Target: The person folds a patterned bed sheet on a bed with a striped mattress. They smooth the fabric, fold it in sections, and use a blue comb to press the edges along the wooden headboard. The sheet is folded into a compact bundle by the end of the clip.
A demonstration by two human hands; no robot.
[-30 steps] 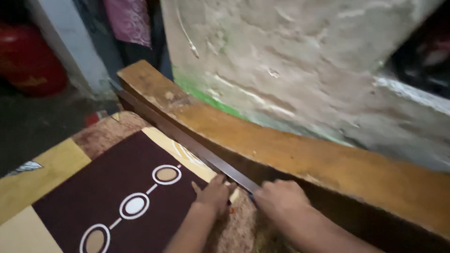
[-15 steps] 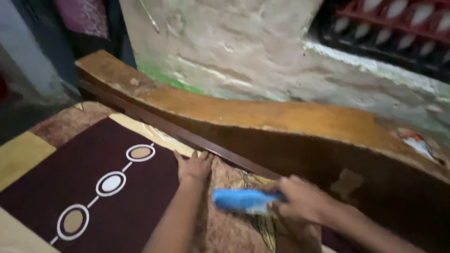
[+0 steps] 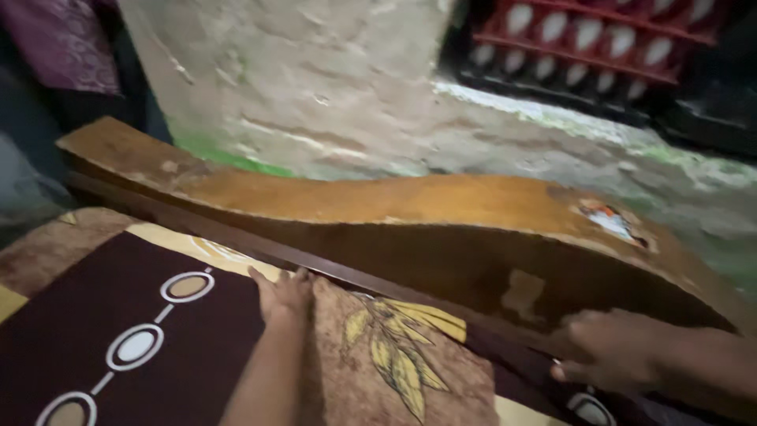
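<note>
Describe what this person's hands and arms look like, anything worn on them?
Both are bare. The left hand and its forearm show no sleeve, glove, watch or bangle. The right hand and forearm are likewise uncovered, with no sleeve in view. The picture is too blurred to tell whether any finger carries a ring.

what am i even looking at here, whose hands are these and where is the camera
The camera sits on a person's head and looks down, so both arms coming in from the bottom are that person's own. There is only this one view. The left hand lies flat, fingers spread, on a patterned bed cover with dark brown and tan patches, white-ringed ovals and a yellow leaf design. The right hand rests near the base of a curved wooden headboard, at the cover's edge. Whether it holds anything cannot be told; it is blurred. Behind the board stands a rough plastered wall.
</note>
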